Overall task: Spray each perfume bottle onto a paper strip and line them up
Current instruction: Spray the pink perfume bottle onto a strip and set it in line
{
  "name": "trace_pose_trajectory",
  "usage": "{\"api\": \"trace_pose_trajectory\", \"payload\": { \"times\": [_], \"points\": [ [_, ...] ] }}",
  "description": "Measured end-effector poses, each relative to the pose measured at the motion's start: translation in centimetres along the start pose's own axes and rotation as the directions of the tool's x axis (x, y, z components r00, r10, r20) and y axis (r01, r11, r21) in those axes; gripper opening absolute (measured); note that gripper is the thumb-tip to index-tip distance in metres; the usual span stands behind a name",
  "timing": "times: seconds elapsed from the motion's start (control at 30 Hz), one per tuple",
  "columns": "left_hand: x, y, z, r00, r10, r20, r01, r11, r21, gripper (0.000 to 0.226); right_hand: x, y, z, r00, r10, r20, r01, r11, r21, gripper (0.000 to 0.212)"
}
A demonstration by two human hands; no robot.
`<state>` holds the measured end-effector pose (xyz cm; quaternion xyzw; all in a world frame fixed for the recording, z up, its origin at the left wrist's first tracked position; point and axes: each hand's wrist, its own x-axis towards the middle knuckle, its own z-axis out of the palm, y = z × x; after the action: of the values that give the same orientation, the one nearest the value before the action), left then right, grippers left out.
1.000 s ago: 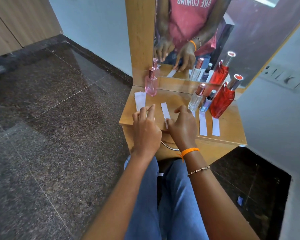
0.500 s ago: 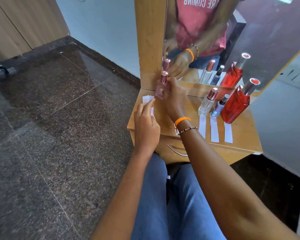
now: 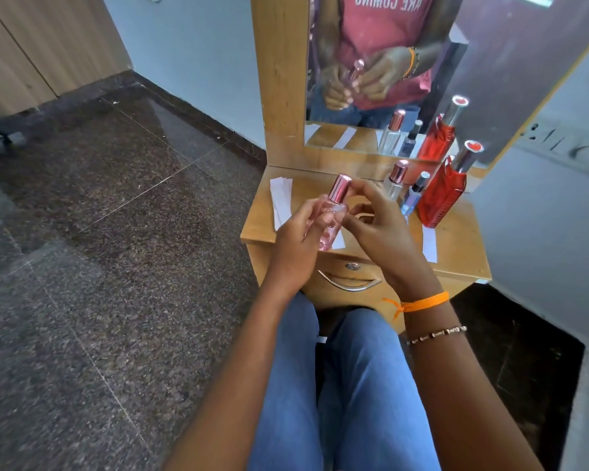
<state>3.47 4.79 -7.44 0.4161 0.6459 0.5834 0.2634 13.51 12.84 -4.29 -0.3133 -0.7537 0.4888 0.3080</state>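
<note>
- We are holding the pink bottle point(image 3: 330, 215) up over the front of the dresser point(image 3: 456, 243), clear of the top, tilted a little to the right.
- Our left hand point(image 3: 296, 246) is wrapping the glass body, fingers closed around it from the left side.
- Our right hand point(image 3: 378, 229) is reaching to the cap point(image 3: 340, 188); its fingertips point(image 3: 356, 185) are touching the cap's right side, pinched loosely, with the other fingers curled in underneath.
- We are judging this to be the uncapping step for the pink bottle, ahead of its spray.
- Three bottles are standing in a row at the back right: the clear bottle point(image 3: 395, 180), the small blue bottle point(image 3: 415, 195) and the red bottle point(image 3: 444, 192).
- One strip point(image 3: 429, 246) is lying in front of the red bottle; any others in that row are hidden behind our right hand.
- Another strip point(image 3: 338, 242) is peeking out just under the pink bottle, most likely the one waiting for this scent.
- Spare strips point(image 3: 281, 202) are sitting in a small stack at the left of the top.
- Next we are needing a straight pull on the cap while the left hand is keeping the glass steady, then somewhere to park the cap.
- After that, the nozzle is needing to face the strip, not the mirror point(image 3: 473, 62) or our lap.
</note>
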Motion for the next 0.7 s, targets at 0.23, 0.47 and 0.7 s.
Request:
{"api": "trace_pose_trajectory", "payload": {
  "times": [0.23,0.47,0.7],
  "points": [
    [-0.4,0.6,-0.1,0.999,0.036,0.012,-0.037,0.996,0.077,0.028,-0.5,-0.8,-0.5,0.993,0.037,-0.112,-0.004,0.961,0.278,0.014],
    [-1.3,-0.2,0.3,0.969,-0.096,0.229,0.157,0.952,-0.262,0.046,-0.7,-1.0,-3.8,1.0,-0.01,-0.009,0.012,0.953,0.304,0.021],
    [-0.9,-0.2,0.1,0.991,-0.112,0.069,0.127,0.947,-0.296,0.013,-0.9,3.4,-2.2,0.974,-0.112,-0.196,0.055,0.96,-0.275,0.028]
  ]
}}
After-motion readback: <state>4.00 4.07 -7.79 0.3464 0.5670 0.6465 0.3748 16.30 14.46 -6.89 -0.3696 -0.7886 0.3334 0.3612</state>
